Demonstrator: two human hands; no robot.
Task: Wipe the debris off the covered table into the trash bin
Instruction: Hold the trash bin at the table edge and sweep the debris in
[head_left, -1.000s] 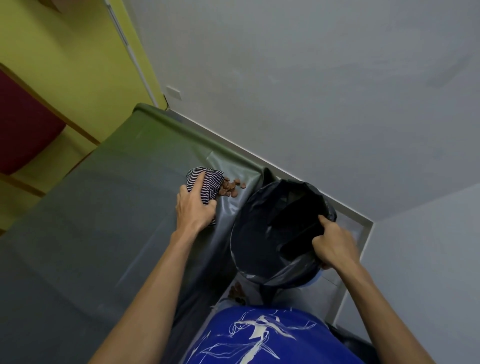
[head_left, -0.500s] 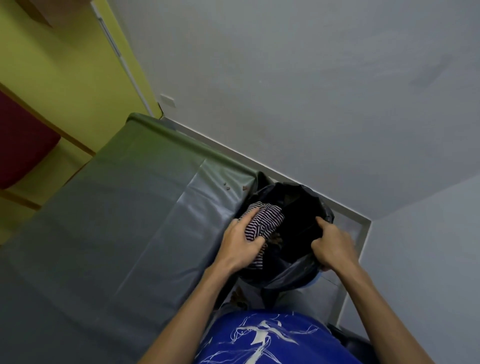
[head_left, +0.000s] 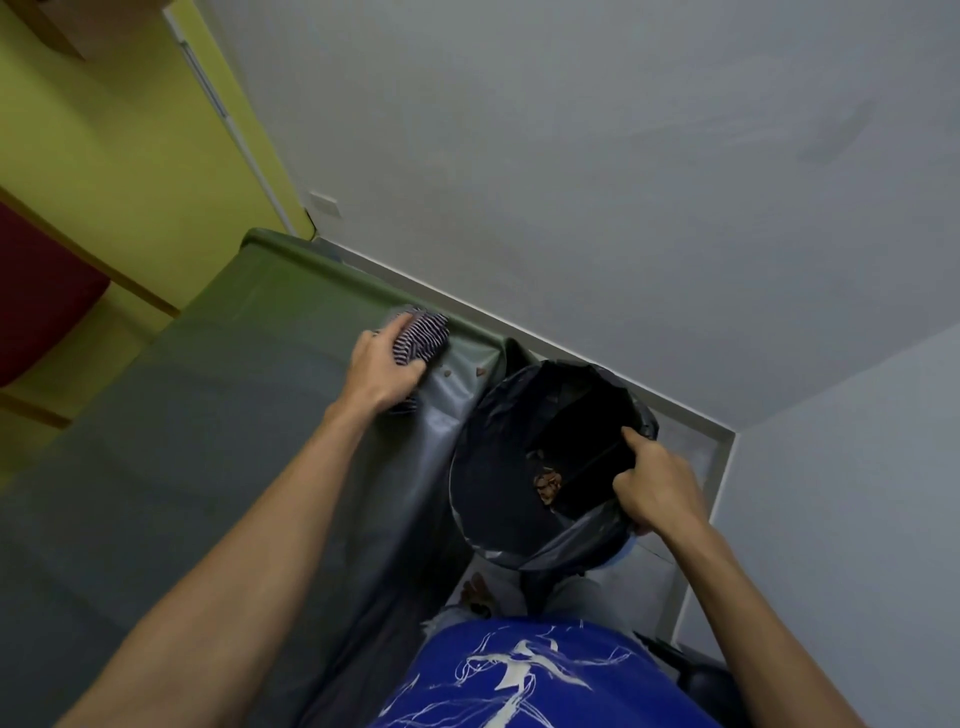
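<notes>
My left hand (head_left: 379, 371) presses a striped cloth (head_left: 421, 336) flat on the grey plastic cover of the table (head_left: 218, 415), near its far right corner. Two small brown crumbs (head_left: 445, 372) lie on the cover between the cloth and the table's right edge. The trash bin (head_left: 498, 467), lined with a black bag, is held just off that edge. My right hand (head_left: 657, 488) grips the bin's near right rim. Brown debris (head_left: 548, 480) lies inside the bin.
A white wall runs behind the table and bin. A yellow wall and a dark red panel (head_left: 36, 291) are to the left. Light floor tiles (head_left: 639, 582) show under the bin, with some brown bits (head_left: 475, 592) on them.
My left hand has brought the striped cloth out of the bin's mouth and back onto the table, near the far edge. The right hand still holds the bin rim.
</notes>
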